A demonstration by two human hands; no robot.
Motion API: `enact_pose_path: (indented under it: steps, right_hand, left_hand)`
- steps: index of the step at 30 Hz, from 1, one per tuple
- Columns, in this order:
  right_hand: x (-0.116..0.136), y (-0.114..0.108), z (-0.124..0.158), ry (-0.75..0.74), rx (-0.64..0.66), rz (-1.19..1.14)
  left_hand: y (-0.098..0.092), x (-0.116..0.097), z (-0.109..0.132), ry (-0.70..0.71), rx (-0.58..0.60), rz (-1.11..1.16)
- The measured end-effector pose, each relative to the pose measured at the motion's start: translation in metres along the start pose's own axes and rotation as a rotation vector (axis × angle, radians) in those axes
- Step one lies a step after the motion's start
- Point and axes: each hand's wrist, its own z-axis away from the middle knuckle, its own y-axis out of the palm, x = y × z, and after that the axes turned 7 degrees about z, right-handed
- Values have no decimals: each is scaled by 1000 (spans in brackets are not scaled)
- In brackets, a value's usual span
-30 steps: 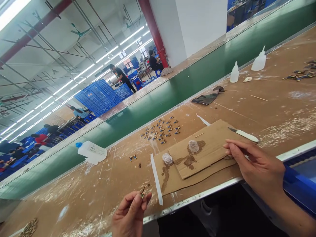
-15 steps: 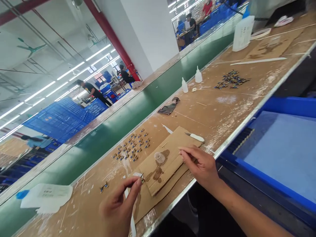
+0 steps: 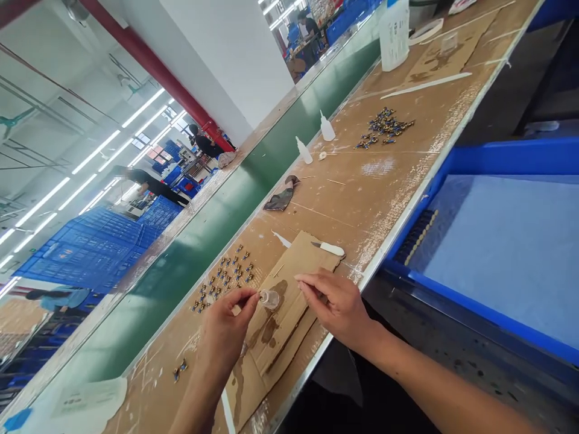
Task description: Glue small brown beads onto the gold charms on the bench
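My left hand (image 3: 230, 319) pinches something small, mostly hidden by the fingertips, right beside a small clear cup (image 3: 270, 299). The cup stands on a stained piece of cardboard (image 3: 303, 253). Over the cardboard's right side, my right hand (image 3: 332, 298) has thumb and forefinger pressed together; whatever is between them is too small to make out. A white-handled knife (image 3: 330, 248) lies at the cardboard's far end, and a thin stick (image 3: 278, 271) rests near the cup. Several small blue and gold parts (image 3: 226, 274) are spread out beyond my left hand.
Two small parts (image 3: 180, 370) lie left of my left arm. Farther off are a dark cloth (image 3: 283, 194), two small white bottles (image 3: 327, 129), a pile of parts (image 3: 384, 128) and a large bottle (image 3: 394, 36). A blue tray (image 3: 497, 241) stands beyond the table's right edge. People work in the background.
My left hand has moved up and forward from the cardboard's near left edge to the cup. The whole view has shifted, and my right hand keeps its pinch above the cardboard.
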Motion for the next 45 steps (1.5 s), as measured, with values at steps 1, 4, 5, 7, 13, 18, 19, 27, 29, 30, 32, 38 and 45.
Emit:
enact_pose_path:
  steps: [1,4,5,7,13,18,19,27,29,30,32,38,45]
  right_hand:
    - [0,0,0,3,0,-5]
    - [1,-2,0,13,-6,-19]
    - [1,-2,-1,17,-8,-21]
    - [2,-2,-2,22,-11,-23]
    - [2,-2,-3,28,-17,-28]
    - [2,-3,-3,18,-22,-38]
    - [2,-3,-3,17,-22,-38]
    - [2,-3,-3,9,-20,-21]
    - [1,-3,-2,11,-23,-12]
    - [1,-3,-2,12,-23,-8]
    - [0,-2,-2,16,-24,-8]
    - [3,-6,-1,-7,-15,19]
    - [5,-9,4,21,31,136]
  left_hand:
    - [0,0,-1,-2,2,-9]
    - [2,0,-2,-6,10,-30]
    - [2,0,-2,-10,15,-38]
    - [3,1,-3,-14,19,-51]
    - [5,0,-7,3,13,-16]
    - [6,-1,-7,-13,17,-47]
    - [6,-1,-7,-14,19,-51]
    - [3,0,-3,-1,38,-63]
    - [-1,-1,4,-4,27,-22]
    - [-4,-1,9,-18,13,8]
    - [-13,-1,24,-83,-49,64]
    - [-36,26,93,-349,-273,310]
    - [-40,91,168,-664,-456,436]
